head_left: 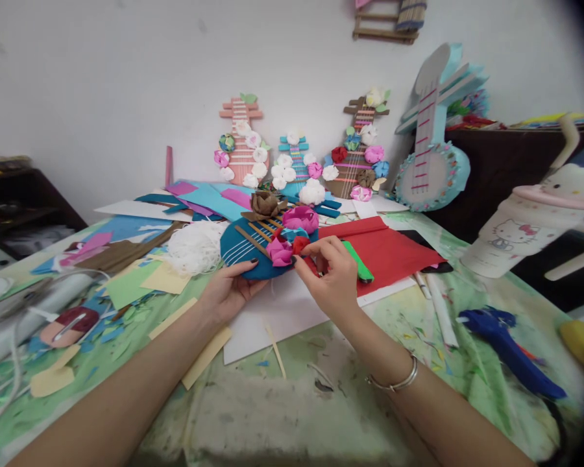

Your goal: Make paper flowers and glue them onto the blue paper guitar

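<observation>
A teal foam guitar (246, 254) with white strings and wooden sticks lies on the table, decorated with brown, pink and blue foam flowers. My left hand (232, 289) grips its near edge from below. My right hand (329, 275) pinches a small red foam flower (300, 244) against the guitar body, beside a pink flower (279, 252). A green strip (358, 261) lies by my right fingers, on a red foam sheet (394, 250).
Finished foam guitars (243, 146) lean against the wall at the back. A blue glue gun (506, 344) lies at the right, a cat-face cup (525, 233) behind it. White string (194, 246), foam scraps and sheets cover the left side.
</observation>
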### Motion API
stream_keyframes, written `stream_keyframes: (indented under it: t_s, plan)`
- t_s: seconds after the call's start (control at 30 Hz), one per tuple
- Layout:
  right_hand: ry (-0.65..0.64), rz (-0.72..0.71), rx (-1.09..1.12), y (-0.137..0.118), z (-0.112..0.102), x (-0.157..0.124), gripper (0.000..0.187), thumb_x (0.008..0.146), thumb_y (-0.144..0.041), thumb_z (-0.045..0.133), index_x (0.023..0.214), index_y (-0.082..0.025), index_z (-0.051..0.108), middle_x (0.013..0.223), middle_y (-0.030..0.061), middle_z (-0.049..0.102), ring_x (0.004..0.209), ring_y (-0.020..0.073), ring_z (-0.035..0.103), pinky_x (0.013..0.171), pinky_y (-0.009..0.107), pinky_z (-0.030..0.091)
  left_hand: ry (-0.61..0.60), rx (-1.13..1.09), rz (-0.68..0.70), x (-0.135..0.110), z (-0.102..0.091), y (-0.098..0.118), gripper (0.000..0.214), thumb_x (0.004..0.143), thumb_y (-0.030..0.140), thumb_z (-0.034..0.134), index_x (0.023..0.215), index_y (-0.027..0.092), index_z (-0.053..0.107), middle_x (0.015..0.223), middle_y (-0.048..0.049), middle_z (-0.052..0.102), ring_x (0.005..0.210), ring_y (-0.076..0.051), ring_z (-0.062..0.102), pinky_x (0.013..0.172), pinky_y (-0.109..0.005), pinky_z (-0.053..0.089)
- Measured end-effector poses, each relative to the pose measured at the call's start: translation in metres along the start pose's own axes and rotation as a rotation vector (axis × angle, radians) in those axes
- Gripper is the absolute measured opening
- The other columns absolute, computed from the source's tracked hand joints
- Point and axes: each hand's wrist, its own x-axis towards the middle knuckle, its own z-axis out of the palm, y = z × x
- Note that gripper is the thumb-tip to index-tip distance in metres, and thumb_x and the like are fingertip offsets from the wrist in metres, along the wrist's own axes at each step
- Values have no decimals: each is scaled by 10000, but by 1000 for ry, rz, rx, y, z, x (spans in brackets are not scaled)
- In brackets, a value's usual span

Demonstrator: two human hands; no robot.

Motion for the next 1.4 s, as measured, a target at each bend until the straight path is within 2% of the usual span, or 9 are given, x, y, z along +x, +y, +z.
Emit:
stream_keyframes:
  t_s: [0.13, 0.27, 0.5, 0.63, 0.8, 1.0, 1.13, 1.3, 1.4]
  plan:
    - [106, 248, 181, 12, 1, 3, 112, 770, -273, 604, 712, -191, 555, 675, -21, 525, 590, 109, 474, 562, 252, 390, 28, 19, 71, 2, -1, -2, 403, 750, -68, 562, 1114, 90, 630, 893, -122, 735, 738, -237, 722, 644, -335, 637]
    - [221, 474, 370, 30, 3, 9, 162, 646, -259, 675, 728, -180, 560, 653, -33, 539, 605, 109, 496, 584, 249, 415, 62, -6, 136, 5, -2, 0, 487, 741, -109, 551, 1179, 97, 600, 972, -144, 730, 760, -236, 724, 682, -346, 638]
    - [24, 695, 548, 38, 9, 2, 208, 478, -257, 779, 607, -174, 639, 607, 0, 626, 560, 133, 536, 562, 281, 421, 64, -153, 157, 4, 0, 0, 681, 699, -183, 537, 1284, 167, 527, 1169, -151, 672, 925, -261, 703, 829, -398, 599]
    - [-18, 718, 614, 40, 16, -6, 206, 458, -250, 791, 601, -179, 662, 631, 14, 654, 591, 147, 566, 582, 282, 435, 31, -148, 183, 3, 2, -2, 709, 684, -189, 542, 1296, 169, 513, 1183, -162, 664, 954, -268, 693, 846, -401, 587]
    - [-8, 770, 572, 43, 18, -8, 167, 455, -209, 747, 603, -168, 683, 624, 19, 651, 595, 138, 551, 579, 269, 422, 15, -79, 237, 6, -2, -2, 686, 682, -179, 556, 1271, 171, 534, 1144, -153, 683, 924, -270, 702, 837, -429, 588]
    - [33, 813, 555, 43, 17, -6, 296, 392, -168, 774, 681, -165, 705, 609, 14, 639, 631, 158, 576, 587, 273, 430, 55, -123, 201, 8, -3, 0, 657, 704, -168, 539, 1275, 158, 529, 1138, -159, 685, 906, -274, 707, 834, -456, 580]
    - [15, 795, 565, 42, 18, -7, 241, 426, -245, 791, 639, -160, 715, 709, 59, 681, 651, 165, 585, 578, 275, 415, 56, -157, 175, 8, -3, 2, 655, 714, -169, 524, 1282, 156, 522, 1153, -169, 677, 924, -272, 702, 854, -455, 563]
    - [-32, 799, 557, 47, 18, -9, 242, 473, -330, 793, 594, -156, 676, 571, 11, 612, 500, 107, 466, 494, 251, 321, 54, -141, 146, 10, -4, 3, 619, 716, -166, 519, 1253, 141, 546, 1131, -173, 685, 908, -274, 706, 863, -459, 557]
    - [-49, 796, 533, 48, 18, -9, 239, 494, -332, 774, 590, -157, 642, 529, -13, 564, 483, 94, 425, 488, 243, 299, 47, -122, 164, 12, -7, 3, 609, 712, -165, 520, 1238, 140, 560, 1110, -171, 693, 901, -284, 707, 862, -483, 556]
